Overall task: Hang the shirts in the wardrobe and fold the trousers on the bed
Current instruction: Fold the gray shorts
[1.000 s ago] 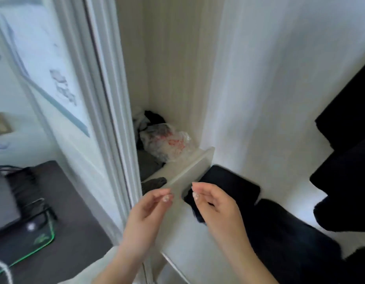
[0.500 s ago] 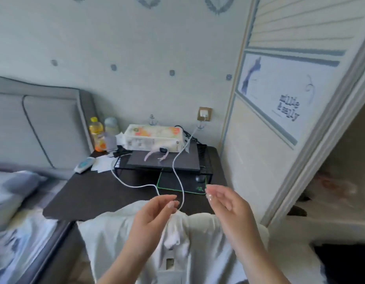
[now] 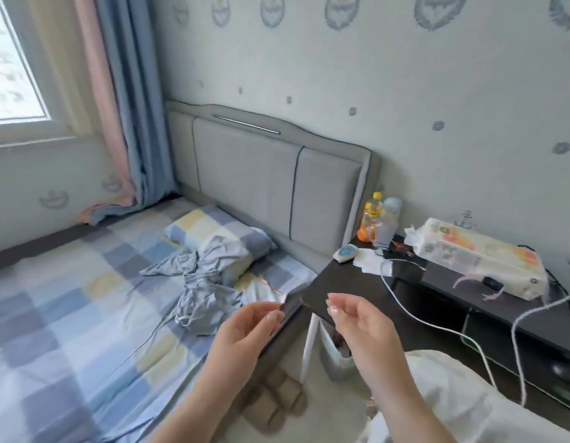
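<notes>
Both hands hover over the gap between bed and desk, holding nothing: the left hand point(image 3: 245, 324) and right hand point(image 3: 360, 318) have loosely curled, relaxed fingers. A crumpled grey-blue garment point(image 3: 203, 282), soft and creased, lies near the head end of the checked bed point(image 3: 69, 314), partly over the pillow point(image 3: 213, 238).

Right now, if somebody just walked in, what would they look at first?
Probably the two bare hands, left hand and right hand, raised side by side in the middle, fingers loosely curled and holding nothing. Behind the left one, a crumpled grey-blue garment lies on the checked bed by the pillow. To the right, a dark bedside table carries a tissue pack, an orange bottle and trailing white cables.
</notes>
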